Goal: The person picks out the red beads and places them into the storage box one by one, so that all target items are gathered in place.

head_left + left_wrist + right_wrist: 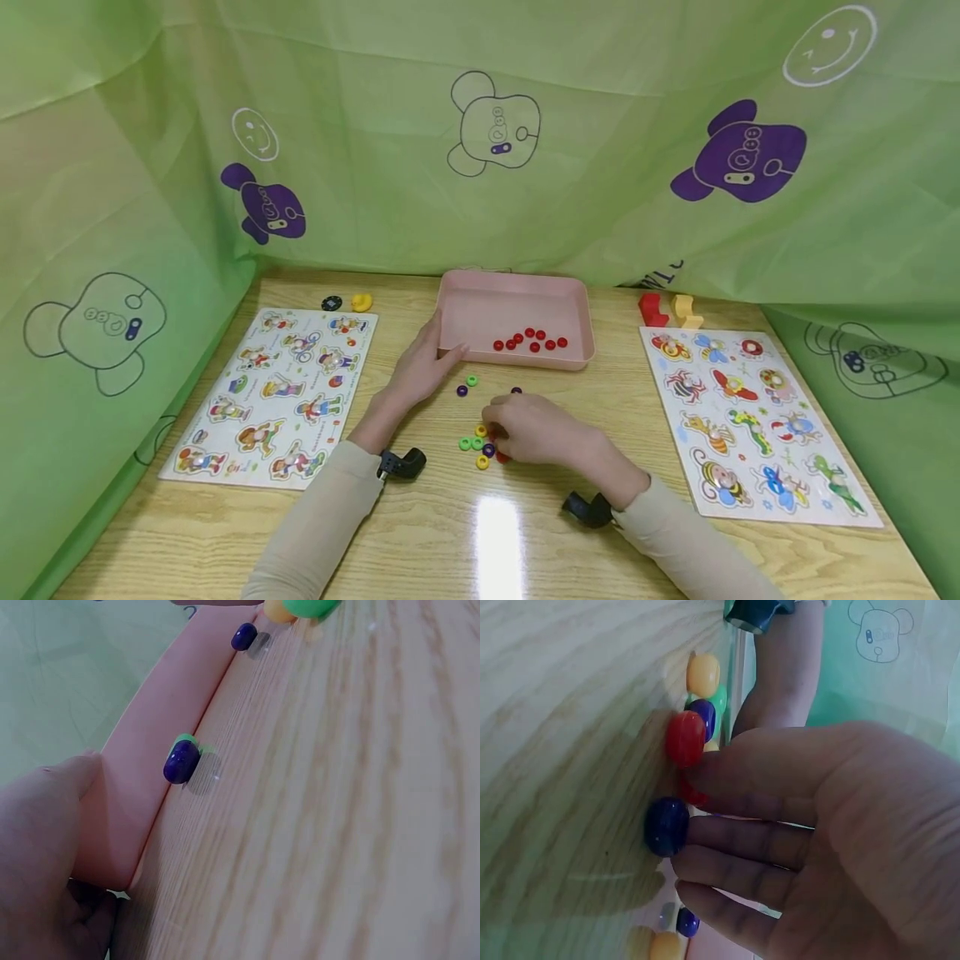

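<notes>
My left hand [417, 368] grips the near left corner of a pink tray [491, 307], its thumb against the front wall. Several red ring-shaped beads [551, 344] lie inside, toward the tray's front. On the wooden table in front, my right hand [538, 429] is over a small group of beads. In the right wrist view its thumb and index finger pinch a red bead [694, 793], partly hidden. Another red bead [685, 739] lies beside the thumb, and a dark blue bead [667, 826] by the other fingertips. Green [477, 443] and yellow beads [482, 462] lie left of this hand.
A purple bead [462, 390] and a green bead [472, 381] lie near the tray's front. Picture puzzle boards flank the space, one left [255, 375] and one right [738, 417]. A yellow duck [362, 302], a black disc [332, 303] and red blocks [652, 310] stand behind them.
</notes>
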